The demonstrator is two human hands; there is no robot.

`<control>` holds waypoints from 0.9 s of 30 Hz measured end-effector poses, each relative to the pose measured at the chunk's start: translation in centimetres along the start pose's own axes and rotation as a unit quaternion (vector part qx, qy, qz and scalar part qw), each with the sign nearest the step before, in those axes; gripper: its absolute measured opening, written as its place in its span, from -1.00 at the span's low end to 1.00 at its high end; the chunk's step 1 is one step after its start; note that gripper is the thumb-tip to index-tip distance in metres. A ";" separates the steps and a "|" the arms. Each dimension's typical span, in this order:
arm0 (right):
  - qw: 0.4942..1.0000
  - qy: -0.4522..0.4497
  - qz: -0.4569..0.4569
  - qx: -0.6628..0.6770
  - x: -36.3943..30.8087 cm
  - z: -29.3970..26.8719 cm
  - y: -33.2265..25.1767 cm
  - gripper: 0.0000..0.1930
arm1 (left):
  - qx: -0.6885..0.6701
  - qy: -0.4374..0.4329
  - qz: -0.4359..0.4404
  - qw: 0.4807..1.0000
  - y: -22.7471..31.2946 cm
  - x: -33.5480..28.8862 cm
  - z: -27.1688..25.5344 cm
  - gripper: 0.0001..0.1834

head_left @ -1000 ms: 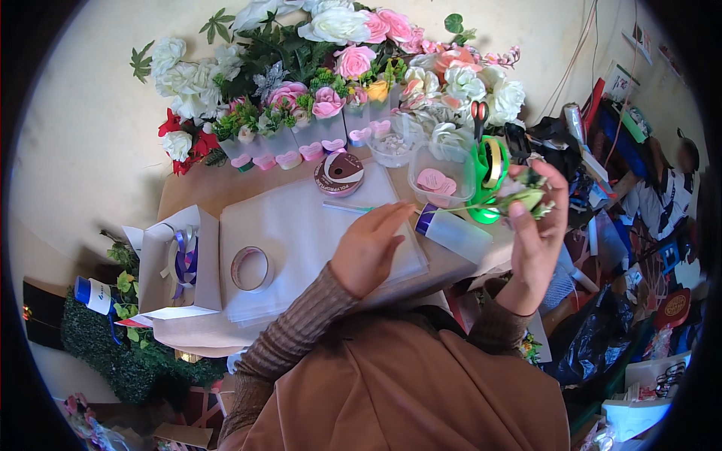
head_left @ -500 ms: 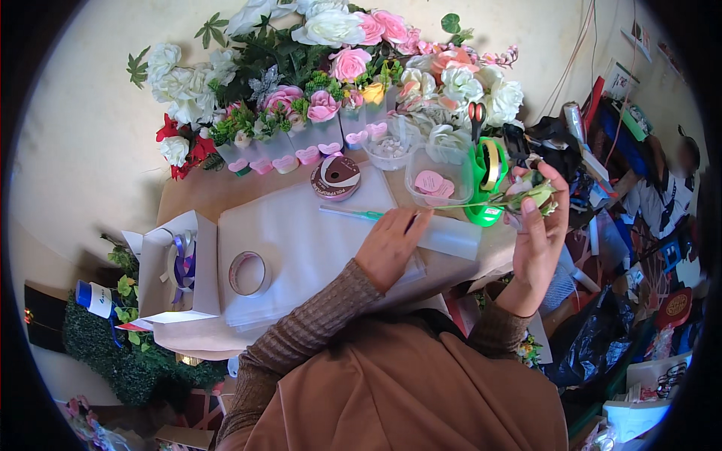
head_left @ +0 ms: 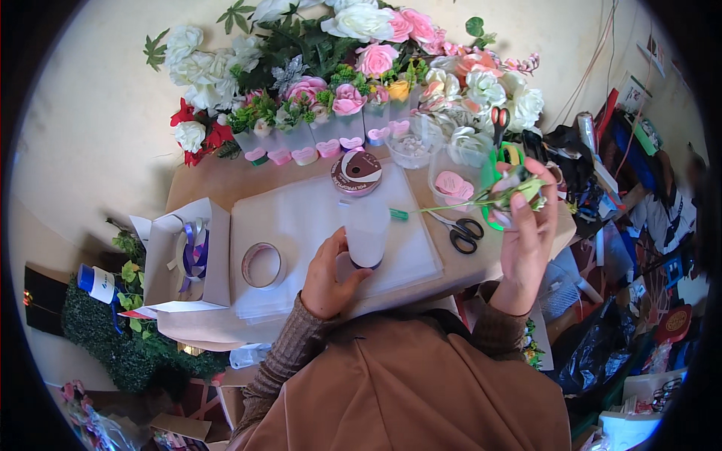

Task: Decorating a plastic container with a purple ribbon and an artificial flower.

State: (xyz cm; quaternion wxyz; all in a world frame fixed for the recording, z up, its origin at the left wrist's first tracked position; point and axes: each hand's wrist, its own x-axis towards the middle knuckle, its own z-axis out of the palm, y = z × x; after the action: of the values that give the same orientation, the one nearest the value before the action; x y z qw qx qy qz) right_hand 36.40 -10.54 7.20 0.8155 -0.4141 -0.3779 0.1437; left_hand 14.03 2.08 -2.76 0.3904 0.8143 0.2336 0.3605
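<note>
My left hand (head_left: 325,279) is closed round the lower left side of a translucent white sleeve (head_left: 367,231), held over the stacked translucent sheets (head_left: 301,225). In my raised right hand (head_left: 529,229), the fingers close on a small bunch of artificial flowers (head_left: 519,192) with pale petals and green leaves; its thin stem points left. Black-handled scissors (head_left: 465,236) lie between the hands. Partly behind the sleeve is a slim tool with a green part (head_left: 398,215). A brown ribbon spool (head_left: 356,173) sits just beyond the sleeve.
Filled flower sleeves with heart tags (head_left: 328,148) line the table's back. Left are a tape roll (head_left: 263,266) and a white box of ribbons (head_left: 186,263). Behind my right hand stand a green tape dispenser (head_left: 492,214) and a clear tub with pink tags (head_left: 454,185).
My left hand has picked up the translucent sleeve from the table's right side and carried it left, uncovering the scissors. The flowers stay in my right hand.
</note>
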 end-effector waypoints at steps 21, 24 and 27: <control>0.880 -0.357 -0.160 -0.270 1.1 7.6 -1.0 -0.54 | 0.112 -0.024 0.002 0.993 0.9 0.1 -0.1 -0.17; 0.857 -0.388 -0.152 -0.305 0.6 8.3 -0.9 -0.56 | 0.080 -0.060 -0.004 0.995 -0.1 -0.2 -0.1 -0.15; 0.848 -0.405 -0.158 -0.302 0.3 8.6 -0.7 -0.57 | 0.048 -0.068 0.003 0.997 0.4 -0.2 -0.2 -0.15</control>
State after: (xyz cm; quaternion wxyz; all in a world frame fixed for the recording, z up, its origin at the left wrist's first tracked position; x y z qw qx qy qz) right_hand 30.28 -5.93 11.07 0.4361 -0.4799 -0.7598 0.0461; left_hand 13.84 1.83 -2.47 0.3642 0.8556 0.2210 0.2942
